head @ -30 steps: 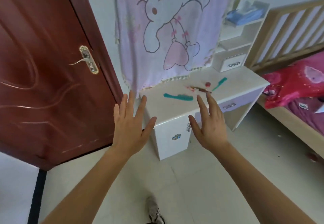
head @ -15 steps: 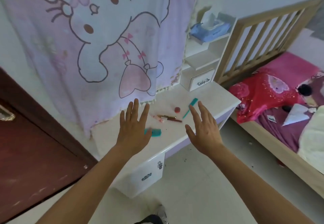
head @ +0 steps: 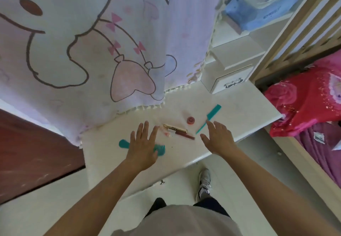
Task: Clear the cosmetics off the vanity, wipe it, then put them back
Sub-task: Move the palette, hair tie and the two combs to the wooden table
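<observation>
Over the near half of the desk (head: 239, 110), hovering with left hand (head: 143, 147) and right hand (head: 218, 139) spread flat and empty, facing light, stiff, likely slippery pieces, wide comb (head: 160, 149) beneath the left, gloss tubes (head: 178, 129) between, tail comb (head: 209, 118) just beyond the right, probably needing mid-length pinching.

On the vanity (head: 239, 113) a comb (head: 124, 143) lies left of tubes (head: 177, 128), jar (head: 190, 120) seemingly behind.

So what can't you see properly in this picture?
Head view only.
The middle of the teal wide-toothed plastic comb: hidden under the left hand.
The small pale pink item beside the gold-capped lip gloss tube: too blurred to name.
The print on the blue soft tissue pack: too small to read.
Whether the left hand touches the comb: cannot tell.
</observation>
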The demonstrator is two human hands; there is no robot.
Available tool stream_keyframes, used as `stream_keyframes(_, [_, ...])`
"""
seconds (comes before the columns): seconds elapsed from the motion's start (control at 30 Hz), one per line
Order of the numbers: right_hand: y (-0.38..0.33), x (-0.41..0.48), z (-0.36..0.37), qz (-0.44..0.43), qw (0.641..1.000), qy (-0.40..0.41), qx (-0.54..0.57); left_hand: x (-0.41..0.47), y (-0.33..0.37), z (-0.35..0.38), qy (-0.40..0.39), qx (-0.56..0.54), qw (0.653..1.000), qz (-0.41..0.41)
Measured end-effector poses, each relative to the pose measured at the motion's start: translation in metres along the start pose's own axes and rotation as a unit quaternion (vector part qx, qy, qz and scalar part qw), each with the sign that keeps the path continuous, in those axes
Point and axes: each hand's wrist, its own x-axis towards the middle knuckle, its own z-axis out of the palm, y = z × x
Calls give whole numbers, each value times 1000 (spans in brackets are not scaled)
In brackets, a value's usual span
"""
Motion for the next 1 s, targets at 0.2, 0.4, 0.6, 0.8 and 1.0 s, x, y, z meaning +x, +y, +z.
stream_keyframes(0.2, [27,76,19,-4,993,-115,19,24,13,41,-89,19,989,-115])
stream_keyframes(0.4, [47,125,28,2,992,-100,82,39,45,67,-138,30,972,-185])
stream_keyframes(0.6, [53,146,38,14,995,-77,62,55,48,75,-144,115,970,-161])
stream_keyframes(0.8, [34,147,46,-19,997,-51,56,68,31,67,-113,137,980,-94])
stream_keyframes(1.0, [18,155,49,86,972,-65,208,70,6,62,7,78,994,-78])
